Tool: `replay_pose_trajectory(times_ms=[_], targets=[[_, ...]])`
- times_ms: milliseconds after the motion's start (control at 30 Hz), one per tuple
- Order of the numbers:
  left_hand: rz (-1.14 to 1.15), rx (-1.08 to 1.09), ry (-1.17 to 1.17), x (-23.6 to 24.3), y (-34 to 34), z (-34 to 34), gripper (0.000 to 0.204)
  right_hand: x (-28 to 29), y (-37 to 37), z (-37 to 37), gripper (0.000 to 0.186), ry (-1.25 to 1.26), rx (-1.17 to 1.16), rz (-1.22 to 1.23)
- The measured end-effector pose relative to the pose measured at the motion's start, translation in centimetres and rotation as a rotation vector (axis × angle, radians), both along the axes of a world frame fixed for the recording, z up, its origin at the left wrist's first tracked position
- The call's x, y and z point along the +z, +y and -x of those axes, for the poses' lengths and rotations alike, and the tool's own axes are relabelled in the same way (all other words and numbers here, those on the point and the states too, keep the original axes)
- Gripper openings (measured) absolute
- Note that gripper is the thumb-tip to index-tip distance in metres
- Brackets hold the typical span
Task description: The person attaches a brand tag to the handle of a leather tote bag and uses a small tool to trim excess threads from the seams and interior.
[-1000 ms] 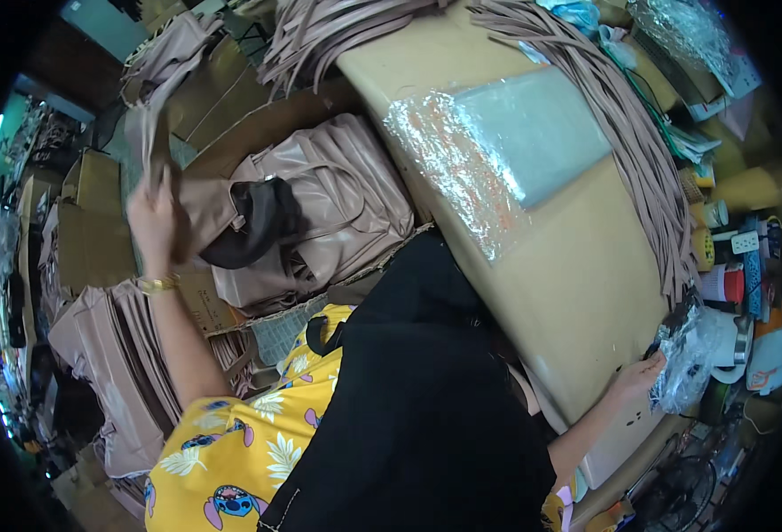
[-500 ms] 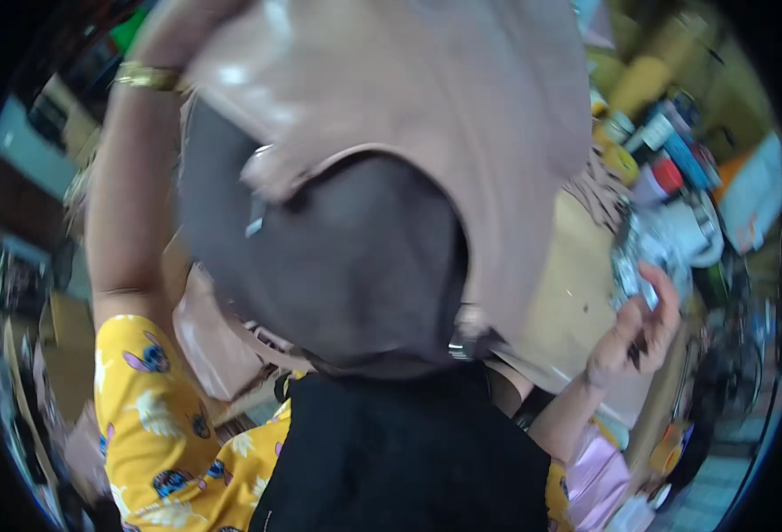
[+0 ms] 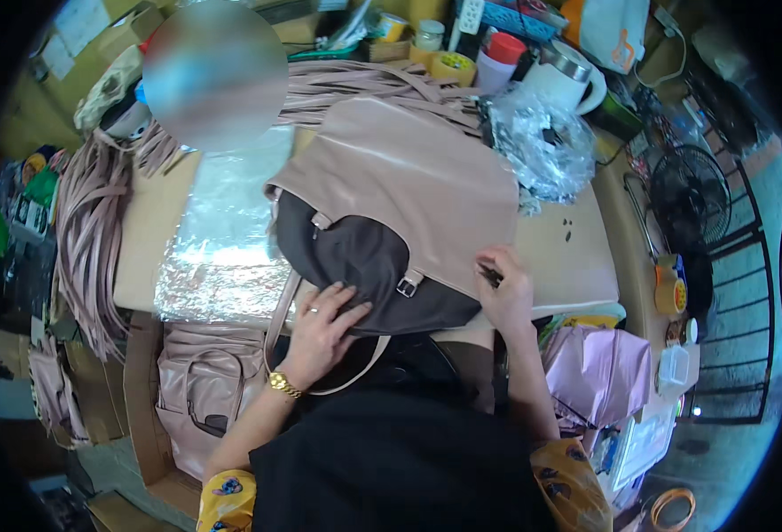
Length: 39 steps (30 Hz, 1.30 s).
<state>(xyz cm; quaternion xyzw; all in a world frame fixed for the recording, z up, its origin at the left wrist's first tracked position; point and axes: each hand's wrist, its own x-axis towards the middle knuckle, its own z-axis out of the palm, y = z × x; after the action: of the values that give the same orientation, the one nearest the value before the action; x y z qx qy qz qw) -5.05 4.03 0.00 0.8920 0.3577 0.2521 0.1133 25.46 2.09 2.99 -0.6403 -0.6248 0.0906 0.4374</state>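
A dusty-pink leather bag (image 3: 426,168) lies on the table in front of me, its dark brown lining (image 3: 355,275) showing at the near side. Two small metal buckles on short tabs are along its curved edge; one buckle (image 3: 407,286) sits near the middle. My left hand (image 3: 322,332) rests on the lining with fingers spread, a ring and a gold watch on it. A thin pink strap (image 3: 366,371) loops below that hand. At the bag's right edge my right hand (image 3: 506,288) is pinched on a small dark piece, too small to name.
A clear plastic sheet (image 3: 231,222) lies left of the bag, and crumpled plastic wrap (image 3: 546,142) right of it. Pink strips (image 3: 94,239) hang over the table's left side. A cardboard box (image 3: 147,390) holds pink bags. A white kettle (image 3: 564,75) stands behind.
The bag has come down from close in front of me onto the table. My left hand has dropped from its top to the lining; my right hand has moved to the bag's right edge.
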Motion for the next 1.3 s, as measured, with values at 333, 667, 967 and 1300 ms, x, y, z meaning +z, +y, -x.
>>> replay_pose_trajectory(times_ms=[333, 667, 967, 1300], targets=[[0.096, 0.145, -0.009, 3.4, 1.5, 6.1, 0.034, 2.7, 0.5, 6.3, 0.035, -0.12, 0.4, 0.281], [0.269, 0.207, -0.181, 2.8, 0.3, 5.2, 0.027, 2.4, 6.6, 7.0, 0.017, 0.588, 0.614, 0.369], [-0.153, -0.163, -0.105, 9.9, 11.3, -3.8, 0.027, 10.7, 2.5, 21.5, 0.035, 0.321, 1.239, -0.094], [0.19, -0.28, -0.372, 21.6, 5.6, 3.5, 0.04, 19.0, -0.9, 4.3, 0.068, 0.124, 0.221, -0.657]])
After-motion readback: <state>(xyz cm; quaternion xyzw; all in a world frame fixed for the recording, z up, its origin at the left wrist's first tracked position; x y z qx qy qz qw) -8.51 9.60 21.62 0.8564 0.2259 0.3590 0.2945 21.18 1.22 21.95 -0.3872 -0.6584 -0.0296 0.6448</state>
